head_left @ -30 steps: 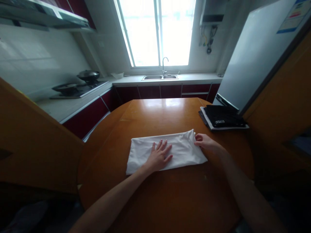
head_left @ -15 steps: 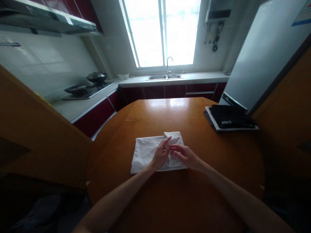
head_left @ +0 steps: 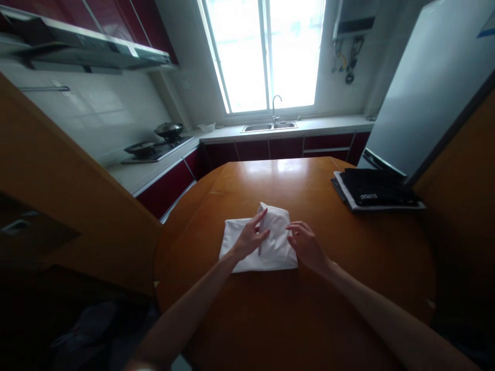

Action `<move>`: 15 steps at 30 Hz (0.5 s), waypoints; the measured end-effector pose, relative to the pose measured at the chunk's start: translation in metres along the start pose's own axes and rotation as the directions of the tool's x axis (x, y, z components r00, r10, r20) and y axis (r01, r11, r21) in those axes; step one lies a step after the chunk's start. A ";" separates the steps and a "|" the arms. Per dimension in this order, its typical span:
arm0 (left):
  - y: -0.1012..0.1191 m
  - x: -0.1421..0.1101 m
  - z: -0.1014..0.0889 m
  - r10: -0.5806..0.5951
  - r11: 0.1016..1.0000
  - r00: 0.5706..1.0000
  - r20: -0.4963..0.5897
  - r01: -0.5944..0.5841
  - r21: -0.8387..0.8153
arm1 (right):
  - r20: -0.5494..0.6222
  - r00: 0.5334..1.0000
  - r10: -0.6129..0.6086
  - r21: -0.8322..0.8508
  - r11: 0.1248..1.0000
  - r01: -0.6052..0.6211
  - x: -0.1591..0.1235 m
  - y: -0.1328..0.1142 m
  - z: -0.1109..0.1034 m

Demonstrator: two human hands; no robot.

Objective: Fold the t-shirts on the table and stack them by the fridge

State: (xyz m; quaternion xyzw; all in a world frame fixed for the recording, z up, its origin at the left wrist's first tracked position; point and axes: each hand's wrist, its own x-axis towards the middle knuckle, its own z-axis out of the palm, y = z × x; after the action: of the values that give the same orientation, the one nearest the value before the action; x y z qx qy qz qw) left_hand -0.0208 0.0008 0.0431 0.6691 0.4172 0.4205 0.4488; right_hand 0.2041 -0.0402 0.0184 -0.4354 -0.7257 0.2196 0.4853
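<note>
A white folded cloth [head_left: 270, 247] lies near the middle of a round wooden table [head_left: 294, 319]. My left hand [head_left: 249, 237] rests on the cloth's middle, fingers stretched toward the folded-over flap. My right hand [head_left: 305, 245] sits on the cloth's right edge, its fingers curled around the fold; a raised flap of cloth stands between the two hands.
A stack of folded dark and white garments [head_left: 377, 193] lies at the table's right rim. A grey refrigerator [head_left: 425, 93] stands behind it. A kitchen counter with a stove [head_left: 154, 149] and sink [head_left: 268, 126] runs under the window. Wooden panels flank both sides.
My right hand carried the cloth's right end over to the left, folding the long strip roughly in half. My left hand stayed on the middle. The view drifted left.
</note>
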 end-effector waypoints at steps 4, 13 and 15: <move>0.016 -0.015 -0.038 -0.064 0.998 0.998 -0.018 0.064 -0.015 | 0.255 0.955 -0.155 -0.151 0.969 0.197 -0.015 -0.015 0.010; -0.026 -0.061 -0.101 -0.189 0.969 0.976 -0.104 0.202 0.142 | 0.550 0.822 -0.151 -0.240 0.914 0.328 -0.034 -0.012 0.037; -0.029 -0.065 -0.105 -0.200 0.966 0.976 -0.090 0.211 0.148 | 0.562 0.813 -0.154 -0.241 0.909 0.339 -0.035 -0.011 0.038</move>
State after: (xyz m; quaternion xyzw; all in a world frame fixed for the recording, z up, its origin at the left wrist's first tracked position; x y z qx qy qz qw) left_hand -0.1437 -0.0267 0.0284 0.6393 0.5325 0.3622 0.4202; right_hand 0.1704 -0.0716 -0.0084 -0.3330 -0.9083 0.1407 0.2103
